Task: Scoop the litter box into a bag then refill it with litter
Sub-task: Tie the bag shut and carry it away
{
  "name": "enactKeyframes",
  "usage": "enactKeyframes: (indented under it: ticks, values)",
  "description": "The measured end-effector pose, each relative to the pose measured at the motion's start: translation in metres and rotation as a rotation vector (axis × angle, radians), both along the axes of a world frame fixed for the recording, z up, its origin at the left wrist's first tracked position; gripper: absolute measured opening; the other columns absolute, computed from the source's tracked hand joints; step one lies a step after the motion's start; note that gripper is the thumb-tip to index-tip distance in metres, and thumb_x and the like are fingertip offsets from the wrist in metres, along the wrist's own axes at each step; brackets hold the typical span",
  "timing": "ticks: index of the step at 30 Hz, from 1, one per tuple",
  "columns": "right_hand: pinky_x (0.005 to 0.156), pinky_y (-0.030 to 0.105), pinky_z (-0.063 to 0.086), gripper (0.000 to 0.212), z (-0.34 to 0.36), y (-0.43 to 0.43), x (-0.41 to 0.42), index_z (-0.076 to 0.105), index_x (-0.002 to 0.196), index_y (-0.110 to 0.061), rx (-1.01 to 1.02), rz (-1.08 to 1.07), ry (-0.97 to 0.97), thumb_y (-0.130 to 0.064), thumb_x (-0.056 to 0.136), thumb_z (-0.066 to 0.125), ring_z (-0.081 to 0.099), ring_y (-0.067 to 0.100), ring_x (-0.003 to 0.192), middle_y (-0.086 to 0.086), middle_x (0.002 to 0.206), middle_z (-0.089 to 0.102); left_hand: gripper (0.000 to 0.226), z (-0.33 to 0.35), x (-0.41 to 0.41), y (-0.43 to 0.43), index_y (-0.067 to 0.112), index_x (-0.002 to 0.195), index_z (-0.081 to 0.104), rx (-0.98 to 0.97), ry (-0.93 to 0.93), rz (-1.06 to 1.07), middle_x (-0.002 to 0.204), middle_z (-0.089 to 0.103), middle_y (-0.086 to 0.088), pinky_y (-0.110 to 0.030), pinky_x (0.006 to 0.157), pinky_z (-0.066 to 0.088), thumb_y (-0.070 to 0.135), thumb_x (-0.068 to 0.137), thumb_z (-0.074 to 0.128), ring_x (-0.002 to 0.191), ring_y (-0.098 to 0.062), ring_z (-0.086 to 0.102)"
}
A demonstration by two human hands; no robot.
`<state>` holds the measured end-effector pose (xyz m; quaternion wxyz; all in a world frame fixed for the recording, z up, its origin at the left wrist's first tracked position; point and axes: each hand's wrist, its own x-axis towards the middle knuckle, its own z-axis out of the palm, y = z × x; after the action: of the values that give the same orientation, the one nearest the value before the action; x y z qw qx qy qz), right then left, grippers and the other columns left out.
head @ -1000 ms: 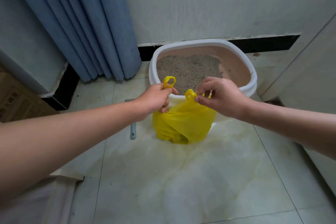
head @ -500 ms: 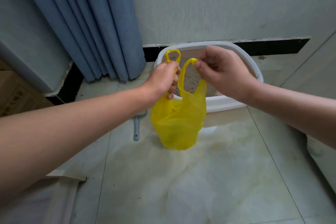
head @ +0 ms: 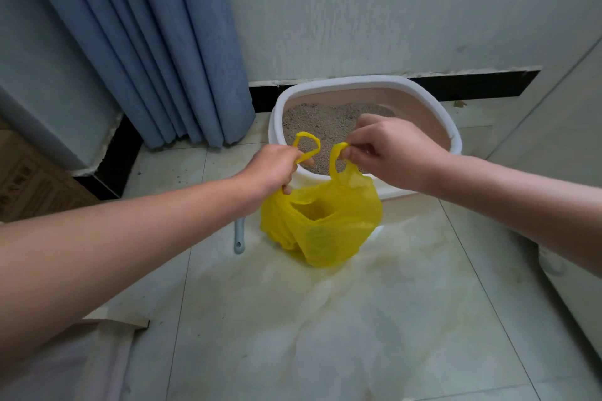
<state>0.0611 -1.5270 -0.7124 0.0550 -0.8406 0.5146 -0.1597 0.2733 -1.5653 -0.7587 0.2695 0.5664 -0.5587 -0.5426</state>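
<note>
fingers of my left hand curl round one loop of the yellow bag; my right hand pinches the other. thin, crinkled, mouth open, it's held just in front of the litter box. print on the cardboard box is unreadable.

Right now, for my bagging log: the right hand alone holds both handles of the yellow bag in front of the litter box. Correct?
Not alone. The head view shows the left hand gripping one handle and the right hand pinching the other; the yellow bag does hang in front of the litter box.
</note>
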Motion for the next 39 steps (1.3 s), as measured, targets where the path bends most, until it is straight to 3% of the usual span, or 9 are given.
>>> enactKeyframes:
  ticks: [4,6,9,16,20,24,29,33,39]
  values:
    - [0.057,0.034,0.042,0.023,0.011,-0.003,0.002,0.065,0.076,-0.012,-0.035,-0.035,-0.035,-0.029,0.091,0.064,0.052,0.026,0.061,-0.005,0.06,0.054,0.045,0.007,-0.003,-0.002,0.012,0.071,0.075,0.034,0.099,0.093,0.066,0.041,-0.005,-0.035,0.059,0.048,0.02,0.099,0.04,0.056,-0.019,0.042]
    - [0.059,0.03,0.044,0.01,0.015,0.001,0.005,0.071,0.085,-0.019,-0.022,-0.003,-0.077,-0.027,0.09,0.067,0.057,0.016,0.06,-0.015,0.06,0.059,0.03,0.006,-0.002,-0.002,0.002,0.091,0.074,-0.002,0.108,0.115,0.066,0.044,-0.007,-0.038,0.063,0.049,0.014,0.099,0.047,0.057,-0.02,0.045]
    - [0.066,0.029,0.052,0.003,0.017,0.006,0.009,0.072,0.089,-0.026,0.015,0.077,-0.138,-0.025,0.088,0.069,0.064,0.006,0.063,-0.014,0.069,0.07,0.019,0.007,-0.004,0.0,-0.002,0.111,0.067,-0.027,0.184,0.165,0.068,0.055,-0.008,-0.034,0.061,0.05,0.001,0.096,0.057,0.055,-0.016,0.051]
    - [0.078,0.031,0.049,0.016,0.003,0.005,0.022,0.068,0.094,-0.017,-0.142,0.171,-0.119,-0.03,0.092,0.06,0.059,0.018,0.096,-0.004,0.106,0.064,0.015,0.017,-0.019,0.015,0.011,0.086,0.069,-0.061,0.158,-0.15,0.07,0.072,-0.001,-0.019,0.057,0.052,-0.004,0.088,0.067,0.061,-0.009,0.067]
    - [0.067,0.038,0.046,0.014,-0.014,0.004,0.024,0.056,0.096,-0.017,-0.085,0.058,-0.126,-0.028,0.096,0.048,0.056,0.021,0.079,-0.003,0.091,0.057,0.021,0.016,-0.022,0.023,0.007,0.09,0.064,-0.026,0.131,-0.231,0.068,0.069,-0.002,-0.018,0.054,0.05,-0.014,0.084,0.063,0.056,-0.007,0.065]
    - [0.062,0.033,0.03,0.008,-0.035,0.003,0.023,0.051,0.092,-0.017,0.057,-0.125,-0.177,-0.023,0.097,0.05,0.05,0.026,0.072,-0.005,0.073,0.054,0.039,0.007,-0.021,0.025,0.009,0.097,0.052,-0.04,0.072,-0.21,0.081,0.066,-0.014,-0.034,0.069,0.055,-0.016,0.074,0.071,0.067,-0.018,0.066]
    - [0.054,0.028,0.031,0.021,-0.058,0.001,0.019,0.055,0.073,-0.022,0.318,-0.24,-0.283,-0.026,0.094,0.06,0.044,0.006,0.054,-0.008,0.058,0.05,0.026,-0.003,-0.011,0.025,0.02,0.08,0.052,-0.545,-0.271,-0.452,0.083,0.052,0.006,-0.026,0.061,0.037,-0.003,0.076,0.065,0.065,-0.006,0.05]
    - [0.051,0.022,0.034,0.025,-0.063,-0.001,0.015,0.06,0.066,-0.02,0.473,-0.303,-0.339,-0.022,0.091,0.065,0.044,0.003,0.051,-0.008,0.058,0.053,0.022,-0.025,0.005,0.033,0.016,0.083,0.066,-1.173,-0.747,-0.618,0.095,0.054,-0.008,-0.031,0.063,0.027,-0.004,0.072,0.064,0.068,-0.026,0.049]
    - [0.055,0.02,0.046,0.007,-0.077,0.003,0.014,0.072,0.075,-0.018,0.663,-0.438,-0.434,-0.017,0.081,0.072,0.056,0.008,0.057,-0.004,0.069,0.068,0.021,-0.039,0.015,0.031,0.017,0.093,0.072,-1.178,-0.874,-0.615,0.114,0.063,-0.011,-0.036,0.07,0.04,0.025,0.081,0.056,0.095,-0.031,0.062]
